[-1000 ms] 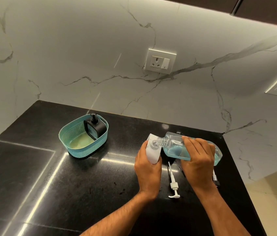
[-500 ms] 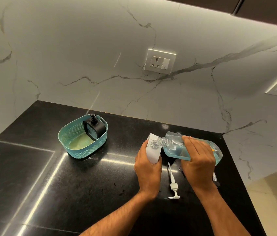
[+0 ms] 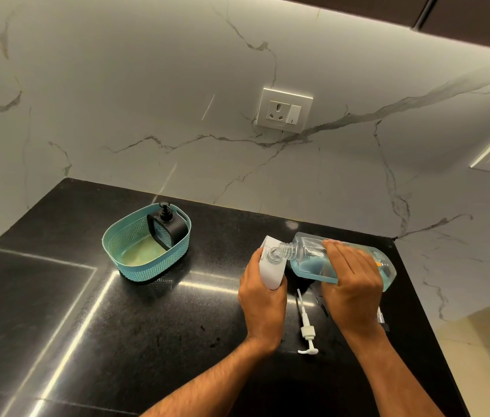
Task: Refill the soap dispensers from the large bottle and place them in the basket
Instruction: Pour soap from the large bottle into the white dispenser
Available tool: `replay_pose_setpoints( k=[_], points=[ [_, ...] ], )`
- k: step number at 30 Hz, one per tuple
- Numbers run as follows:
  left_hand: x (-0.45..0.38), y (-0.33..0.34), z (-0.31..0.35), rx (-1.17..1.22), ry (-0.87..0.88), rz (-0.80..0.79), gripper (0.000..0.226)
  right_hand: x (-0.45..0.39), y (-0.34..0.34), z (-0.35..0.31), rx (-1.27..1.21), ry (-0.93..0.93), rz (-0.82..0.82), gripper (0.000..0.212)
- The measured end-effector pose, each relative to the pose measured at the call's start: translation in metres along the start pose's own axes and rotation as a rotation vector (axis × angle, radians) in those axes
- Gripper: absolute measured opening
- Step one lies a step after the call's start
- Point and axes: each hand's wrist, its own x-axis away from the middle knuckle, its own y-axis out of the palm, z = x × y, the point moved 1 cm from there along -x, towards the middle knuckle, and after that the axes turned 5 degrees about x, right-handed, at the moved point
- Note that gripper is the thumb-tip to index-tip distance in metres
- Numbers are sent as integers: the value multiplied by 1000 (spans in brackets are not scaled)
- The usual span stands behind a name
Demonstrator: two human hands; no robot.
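Note:
My left hand [image 3: 263, 302] grips a white soap dispenser [image 3: 272, 267] standing on the black counter. My right hand [image 3: 350, 284] holds the large clear bottle [image 3: 307, 257] of blue liquid, tipped nearly flat with its open threaded neck over the dispenser's top. A white pump head [image 3: 307, 328] with its tube lies on the counter between my wrists. At the left, a teal basket [image 3: 135, 236] holds a black dispenser [image 3: 167, 228] with a pump, leaning against the basket's right wall.
The black counter [image 3: 87, 326] ends at a marble wall behind and drops off at the right edge. A small dark and silver piece [image 3: 382, 320] lies beside my right wrist. Wall sockets [image 3: 284, 111] sit above the counter.
Both hands hold nearly the same pose. The large bottle's neck stays over the white dispenser, with only a slight shift.

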Motion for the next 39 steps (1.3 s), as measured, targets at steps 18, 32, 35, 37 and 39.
replay_pose_setpoints(
  k=[18, 32, 35, 37, 39],
  points=[
    [3, -1, 1, -33, 18, -14, 72, 4, -3, 2, 7, 12, -11, 69],
    [3, -1, 2, -34, 4, -13, 73, 3, -11, 1, 5, 8, -2, 68],
    [4, -1, 3, -31, 1, -17, 73, 3, -11, 0, 10, 8, -1, 69],
    [4, -1, 2, -30, 4, -20, 73, 3, -12, 0, 13, 6, 1, 69],
    [4, -1, 2, -34, 11, -23, 73, 3, -12, 0, 14, 3, 0, 69]
  ],
)
